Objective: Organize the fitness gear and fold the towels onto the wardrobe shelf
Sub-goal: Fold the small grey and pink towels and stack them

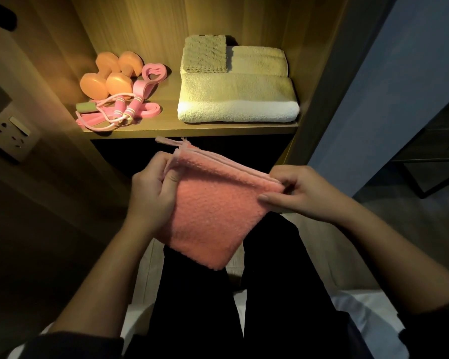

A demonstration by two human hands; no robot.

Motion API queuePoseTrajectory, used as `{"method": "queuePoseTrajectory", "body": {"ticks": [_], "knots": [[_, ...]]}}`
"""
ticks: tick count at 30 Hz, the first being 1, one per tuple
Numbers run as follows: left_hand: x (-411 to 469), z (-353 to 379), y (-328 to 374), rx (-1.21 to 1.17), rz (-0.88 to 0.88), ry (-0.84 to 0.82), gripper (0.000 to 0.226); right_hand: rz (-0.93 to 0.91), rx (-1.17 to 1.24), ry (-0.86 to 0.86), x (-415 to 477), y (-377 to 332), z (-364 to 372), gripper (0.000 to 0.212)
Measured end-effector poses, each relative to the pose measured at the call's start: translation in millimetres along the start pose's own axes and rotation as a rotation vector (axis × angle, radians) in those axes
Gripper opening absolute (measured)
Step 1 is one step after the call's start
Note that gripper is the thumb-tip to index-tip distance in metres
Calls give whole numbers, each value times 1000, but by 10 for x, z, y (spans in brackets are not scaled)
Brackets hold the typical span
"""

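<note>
The left hand (151, 190) and the right hand (303, 193) each pinched a top corner of the folded pink towel (213, 211) between fingers (270, 198), just before the shelf (192, 130), probably to line up its layers

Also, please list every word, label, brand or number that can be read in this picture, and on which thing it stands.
There is no readable text.
The dumbbells, the jump rope, the folded towels and the pink towel show no print or label.
The wall socket shows no marking that can be read in this dim light.
</note>
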State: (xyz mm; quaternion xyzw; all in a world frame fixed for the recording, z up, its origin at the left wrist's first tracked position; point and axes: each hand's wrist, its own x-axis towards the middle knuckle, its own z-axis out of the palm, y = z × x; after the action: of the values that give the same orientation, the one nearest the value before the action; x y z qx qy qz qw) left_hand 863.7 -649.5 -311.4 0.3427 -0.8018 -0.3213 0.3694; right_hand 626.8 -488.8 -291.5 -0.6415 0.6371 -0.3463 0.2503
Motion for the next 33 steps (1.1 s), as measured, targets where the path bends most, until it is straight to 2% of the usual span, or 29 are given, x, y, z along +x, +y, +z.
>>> {"method": "queuePoseTrajectory", "body": {"ticks": [2, 4, 7, 10, 15, 18, 22, 27, 31, 33], "knots": [[-4, 89, 38, -25, -72, -35, 40, 77, 83, 53, 7, 41, 35, 34], [12, 147, 56, -93, -169, -28, 42, 177, 308, 97, -9, 82, 106, 42], [69, 191, 57, -236, -416, -12, 41, 314, 693, 113, -33, 136, 226, 85], [104, 219, -13, -393, -661, -3, 37, 390, 859, 61, -46, 187, 356, 104], [75, 264, -94, -483, -867, 36, 41, 382, 827, -46, -127, 271, 613, 95], [32, 304, -113, -531, -902, 57, 31, 371, 728, 103, -85, 260, 749, 80], [-16, 343, -113, -501, -896, 85, 31, 437, 442, 380, 41, 214, 920, 55], [1, 207, -168, -395, -855, 152, 40, 404, 215, 521, -13, 353, 792, 32], [34, -50, -274, -425, -882, 226, 39, 501, 277, 688, -180, 565, 547, 22], [34, -121, -313, -456, -886, 228, 40, 514, 346, 609, -247, 635, 492, 22]]}}
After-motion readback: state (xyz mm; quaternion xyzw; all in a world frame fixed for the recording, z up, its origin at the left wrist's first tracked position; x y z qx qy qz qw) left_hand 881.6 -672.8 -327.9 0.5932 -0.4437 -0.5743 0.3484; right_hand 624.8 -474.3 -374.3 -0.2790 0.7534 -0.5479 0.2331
